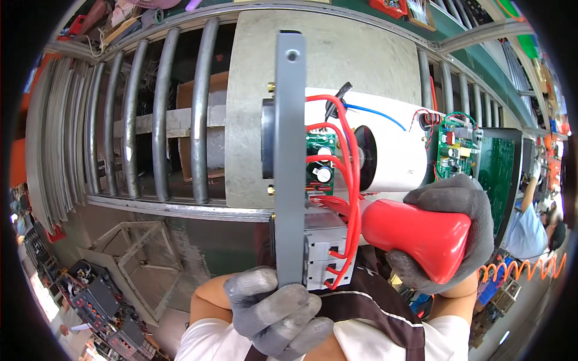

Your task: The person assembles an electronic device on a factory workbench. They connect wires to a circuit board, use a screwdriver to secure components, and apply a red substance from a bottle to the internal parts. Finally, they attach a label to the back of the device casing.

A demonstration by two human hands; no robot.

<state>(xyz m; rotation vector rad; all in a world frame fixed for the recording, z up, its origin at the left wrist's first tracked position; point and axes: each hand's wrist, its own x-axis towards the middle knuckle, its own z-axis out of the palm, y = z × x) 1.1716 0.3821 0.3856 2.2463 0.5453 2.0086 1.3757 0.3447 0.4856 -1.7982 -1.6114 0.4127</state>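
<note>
Upright before me stands a long grey metal panel, with circuit boards and parts on its right side. My left hand, in a grey glove, is closed around its lower end. My right hand, also gloved, grips a smooth red rounded tool whose exact kind I cannot make out. The tool's narrower end lies close to a bundle of red wires. These wires run to a silver terminal block low on the panel. A green circuit board shows behind the wires.
Behind the panel, a white housing lies on a grey board over metal rollers. Another green circuit board sits to the right. An orange coiled hose hangs at right, near another person. Grey sheets are stacked at left.
</note>
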